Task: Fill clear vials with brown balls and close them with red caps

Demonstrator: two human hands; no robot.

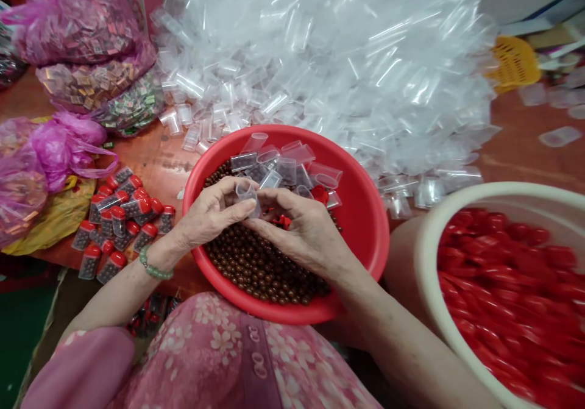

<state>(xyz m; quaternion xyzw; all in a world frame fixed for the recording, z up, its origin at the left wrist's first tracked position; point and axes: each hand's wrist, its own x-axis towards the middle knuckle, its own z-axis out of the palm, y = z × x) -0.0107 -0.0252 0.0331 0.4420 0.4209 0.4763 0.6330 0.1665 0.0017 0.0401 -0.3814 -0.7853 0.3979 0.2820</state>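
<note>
Above a red basin (365, 238), my left hand (212, 211) pinches a clear plastic tube (247, 194) between thumb and fingers, its round mouth tilted up. My right hand (304, 229) closes on the same tube from the other side, thumb and forefinger against its lower part; whether its hidden fingers hold anything else, I cannot tell. Below both hands, brown round beads (260, 263) fill the near part of the basin. Loose clear tubes (286, 168) lie on the beads at the far side, with a few red caps (320, 194) among them.
A large heap of clear tubes (320, 61) covers the back of the table. Filled tubes with red caps (119, 220) lie at left, near pink bags (86, 25). A cream bucket (427, 263) of red pieces (512, 299) stands right; behind it is a yellow scoop (514, 64).
</note>
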